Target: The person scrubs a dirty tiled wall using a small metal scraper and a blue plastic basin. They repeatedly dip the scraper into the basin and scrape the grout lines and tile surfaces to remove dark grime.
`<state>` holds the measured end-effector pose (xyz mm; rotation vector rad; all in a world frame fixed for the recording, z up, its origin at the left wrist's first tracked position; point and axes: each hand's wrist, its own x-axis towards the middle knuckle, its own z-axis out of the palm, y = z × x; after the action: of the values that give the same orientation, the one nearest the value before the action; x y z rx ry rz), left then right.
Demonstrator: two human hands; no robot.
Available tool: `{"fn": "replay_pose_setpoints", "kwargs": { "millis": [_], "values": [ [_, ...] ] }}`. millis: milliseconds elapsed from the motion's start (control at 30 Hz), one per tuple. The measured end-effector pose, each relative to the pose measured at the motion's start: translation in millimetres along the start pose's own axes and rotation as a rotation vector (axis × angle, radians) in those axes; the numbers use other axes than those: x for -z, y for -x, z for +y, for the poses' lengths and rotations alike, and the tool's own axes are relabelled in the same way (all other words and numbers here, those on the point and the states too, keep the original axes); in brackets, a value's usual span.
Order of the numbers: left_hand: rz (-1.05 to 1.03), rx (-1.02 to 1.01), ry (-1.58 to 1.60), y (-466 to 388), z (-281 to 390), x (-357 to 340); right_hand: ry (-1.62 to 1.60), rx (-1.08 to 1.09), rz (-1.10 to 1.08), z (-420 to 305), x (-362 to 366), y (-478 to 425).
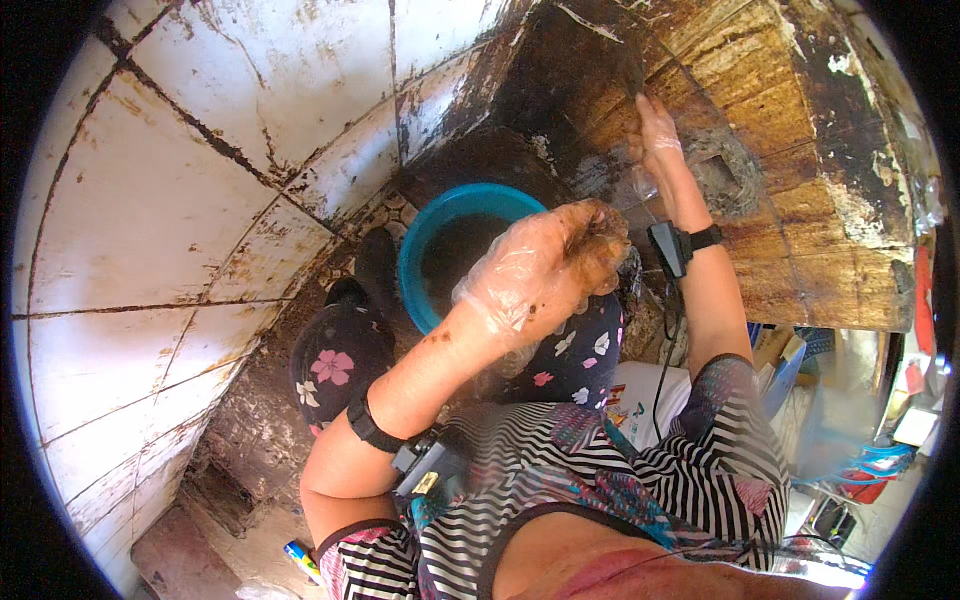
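Note:
My left hand (544, 262), in a clear plastic glove, is raised in front of my knees with its fingers curled. It is closed on a brown, grimy wad (596, 236), whose material I cannot make out. Brown specks mark the glove and wrist. My right hand (658, 135), also in a thin clear glove, reaches up against the grimy brown tiled wall (757, 157). A thin dark strip extends beyond its fingertips; whether the hand holds it is unclear. Below and behind my left hand stands a blue plastic basin (420, 262) with dark contents.
White wall tiles (150, 195) with blackened joints rise at the left. A square opening (718, 176) shows in the brown wall beside my right wrist. A white printed bag (645, 397) lies by my right side. A yellow-and-blue packet (301, 561) sits on the dirty floor, lower left.

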<state>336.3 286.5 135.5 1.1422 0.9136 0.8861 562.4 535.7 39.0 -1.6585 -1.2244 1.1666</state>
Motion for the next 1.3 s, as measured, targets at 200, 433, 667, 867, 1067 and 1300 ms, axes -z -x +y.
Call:
{"fn": "replay_pose_setpoints", "kwargs": {
  "millis": [200, 433, 667, 867, 1067, 1300],
  "values": [
    [-0.02, 0.03, 0.047, -1.5, -6.4, 0.1, -0.109, 0.022, 0.107, 14.7, -61.3, -47.9],
    [0.051, 0.086, 0.039, 3.3, -1.8, 12.6, 0.165, 0.061, -0.081, 25.4, -99.4, -88.5],
    [0.023, 0.003, 0.019, -1.0, -3.0, 12.6, 0.266, 0.047, -0.29, 8.2, -86.3, -56.5],
    [0.008, 0.03, -0.005, 1.4, 1.0, 7.2, 0.1, -0.113, -0.009, 45.4, -10.8, -20.6],
    [0.057, -0.054, 0.098, 0.9, -20.2, 5.0, 0.013, -0.153, 0.012, 48.3, -67.8, -26.5],
    [0.061, 0.077, 0.113, 10.0, -1.6, 0.7, -0.089, -0.072, -0.074, 71.7, -76.0, -52.9]
  ]
}}
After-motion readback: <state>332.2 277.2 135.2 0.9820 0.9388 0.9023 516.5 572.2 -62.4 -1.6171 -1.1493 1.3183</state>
